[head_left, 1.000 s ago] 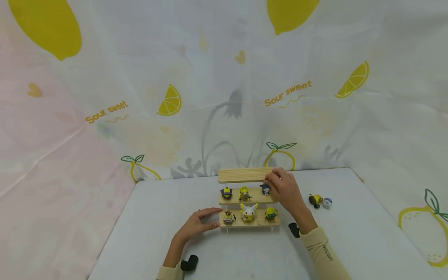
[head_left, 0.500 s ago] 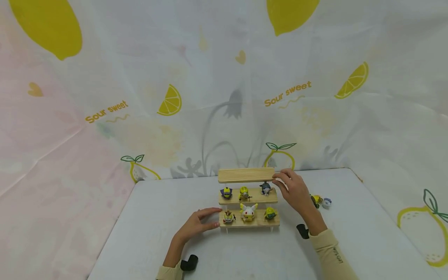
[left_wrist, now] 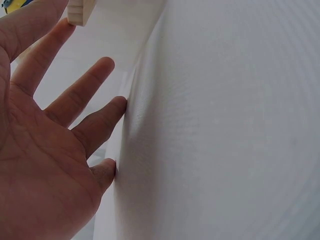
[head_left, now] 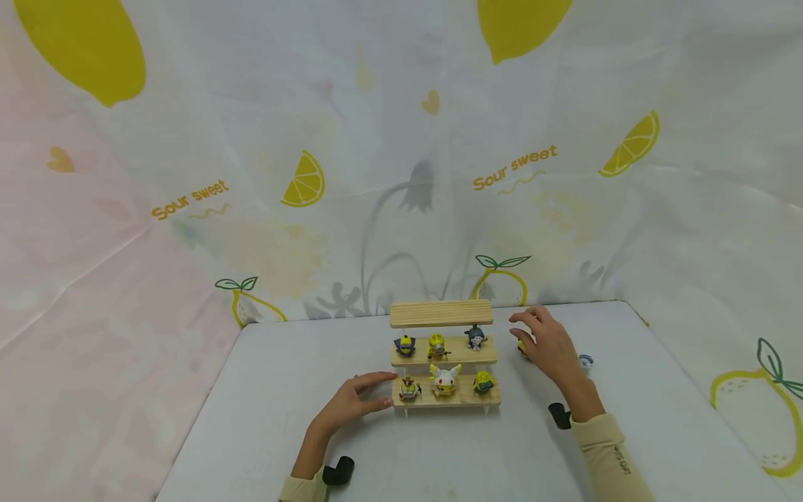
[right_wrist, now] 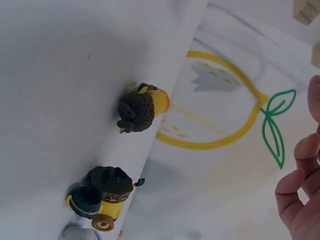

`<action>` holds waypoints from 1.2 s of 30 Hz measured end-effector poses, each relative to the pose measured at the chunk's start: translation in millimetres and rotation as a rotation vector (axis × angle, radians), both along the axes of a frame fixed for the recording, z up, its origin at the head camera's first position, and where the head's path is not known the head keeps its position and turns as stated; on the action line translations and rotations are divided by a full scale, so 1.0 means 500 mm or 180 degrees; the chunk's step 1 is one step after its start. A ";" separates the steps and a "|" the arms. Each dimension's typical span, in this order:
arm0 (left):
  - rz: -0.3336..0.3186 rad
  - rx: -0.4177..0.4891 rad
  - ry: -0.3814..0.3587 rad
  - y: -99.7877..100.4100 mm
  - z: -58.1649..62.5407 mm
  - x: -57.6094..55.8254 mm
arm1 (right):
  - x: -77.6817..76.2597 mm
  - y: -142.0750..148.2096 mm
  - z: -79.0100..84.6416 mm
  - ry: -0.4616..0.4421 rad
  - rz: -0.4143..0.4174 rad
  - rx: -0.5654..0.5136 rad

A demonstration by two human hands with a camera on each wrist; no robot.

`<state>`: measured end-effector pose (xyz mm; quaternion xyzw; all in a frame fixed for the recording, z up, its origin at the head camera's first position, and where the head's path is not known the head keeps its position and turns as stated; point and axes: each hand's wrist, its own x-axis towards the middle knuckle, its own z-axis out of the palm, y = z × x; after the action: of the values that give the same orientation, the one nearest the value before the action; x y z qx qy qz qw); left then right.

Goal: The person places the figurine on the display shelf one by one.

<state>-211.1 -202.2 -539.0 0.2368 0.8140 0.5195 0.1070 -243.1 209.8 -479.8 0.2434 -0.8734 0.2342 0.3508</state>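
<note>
A three-tier wooden display stand (head_left: 441, 314) stands mid-table. My left hand (head_left: 353, 406) is at the left end of its bottom tier; in the left wrist view a straight finger touches the board's corner (left_wrist: 79, 14). To the right of the stand, my right hand (head_left: 553, 351) hovers, fingers loosely bent around nothing. Nearest it on the middle tier is a dark-haired figurine (head_left: 476, 338); a yellow-helmeted figurine (head_left: 436, 345) and a caped figurine (head_left: 405, 345) share that tier. Below sit a hatted figurine (head_left: 410, 389), a white figurine with yellow ears (head_left: 444, 380) and a green-and-yellow figurine (head_left: 483, 381).
Right of the stand, a yellow figurine (head_left: 522, 347) is partly covered by my right hand, with a blue-and-white piece (head_left: 586, 362) beyond. The right wrist view shows two brown-and-yellow figurines, one brown-backed (right_wrist: 136, 110), one with a dark round part (right_wrist: 107, 187). A lemon-print cloth (head_left: 345, 139) hangs behind the table.
My right hand has let go of the dark-haired figurine on the middle tier and moved right, away from the stand. The left hand stays in place.
</note>
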 end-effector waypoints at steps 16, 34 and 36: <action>-0.0002 0.0016 -0.0018 -0.002 0.000 0.003 | 0.012 0.020 -0.008 -0.1136 -0.0649 0.0514; -0.0007 -0.0057 0.0016 -0.004 -0.003 -0.001 | 0.001 0.009 -0.044 -0.1872 -0.1155 0.0710; -0.0011 -0.0044 0.0013 -0.004 -0.003 -0.001 | 0.000 0.009 -0.051 -0.1911 -0.1211 0.0714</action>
<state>-211.4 -204.2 -540.8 0.2386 0.8174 0.5132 0.1078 -243.2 214.3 -505.4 0.0340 -0.9872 0.1286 0.0874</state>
